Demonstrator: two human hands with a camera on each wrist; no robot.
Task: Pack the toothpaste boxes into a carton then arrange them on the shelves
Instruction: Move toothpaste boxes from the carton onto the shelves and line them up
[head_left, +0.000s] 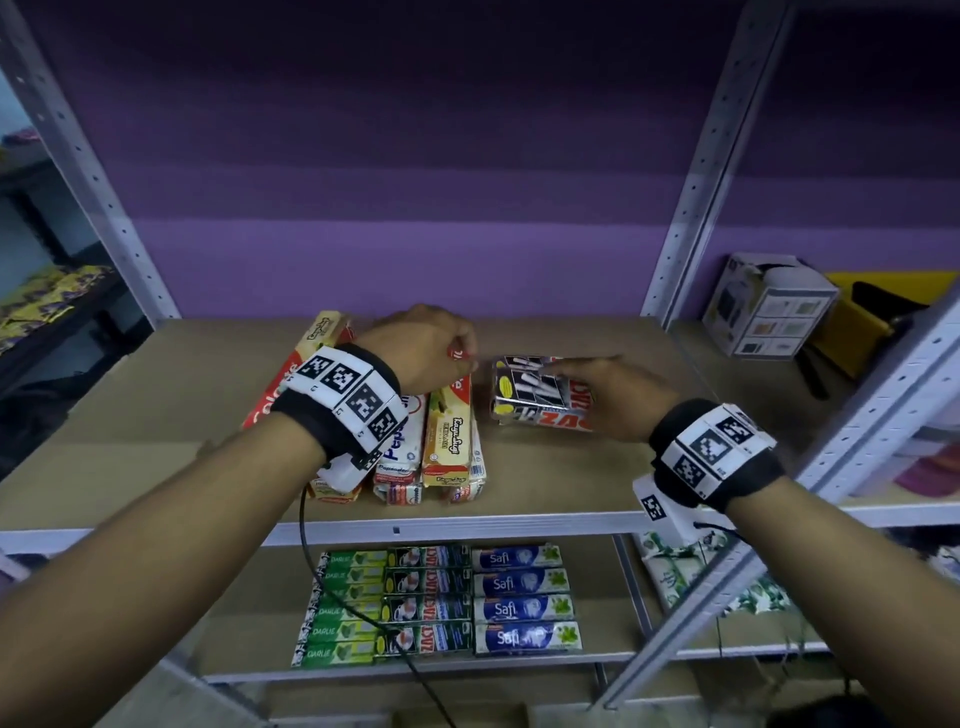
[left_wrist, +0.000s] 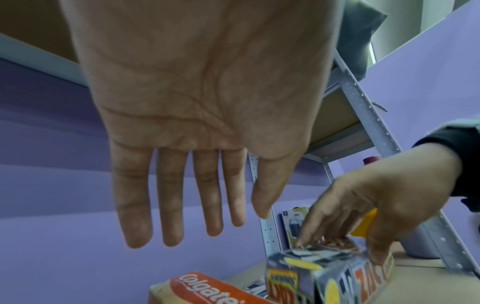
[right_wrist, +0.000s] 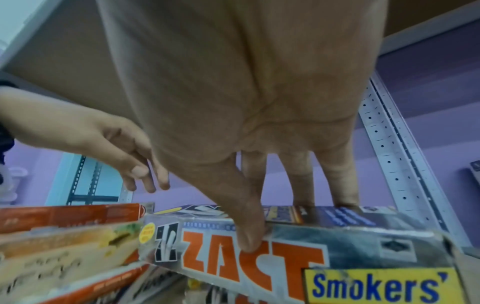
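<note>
Silver-and-orange Zact box (head_left: 540, 397) sits under the right hand (head_left: 610, 397) on the shelf (head_left: 597, 478). From the head view it just looks like the hand is lying over the box's right part. The right wrist view shows the real grip: thumb (right_wrist: 246, 232) pressed on the side with the orange ZACT letters, the other fingers (right_wrist: 340, 185) coming down on the far top edge, so the box (right_wrist: 298, 246) is pinched between them. Only that view lets anyone read the yellow "Smokers'" label too.

Left hand (head_left: 423, 353) is the tricky one. In the head view it looks bunched up over the pile of boxes (head_left: 431, 441), with something red peeking out by the fingertips. But the left wrist view shows the palm (left_wrist: 202, 92) wide open, all fingers straight and hanging down, nothing in them. A Colgate box (left_wrist: 207, 290) lies below those fingers, clear of them, and the Zact box (left_wrist: 330, 273) is off to their right with the right hand (left_wrist: 376, 201) on it. The right wrist view agrees: left hand (right_wrist: 111, 148) loose, fingers spread, above the red box.

So the pile is under and behind the left wrist, and the Zact box is just beside it to the right, a small gap between them. Head view alone also catches the lower shelf (head_left: 519, 667) below both arms, with neat rows of Darlie (head_left: 337, 613), Zact and Safi (head_left: 524, 597) boxes.
</note>
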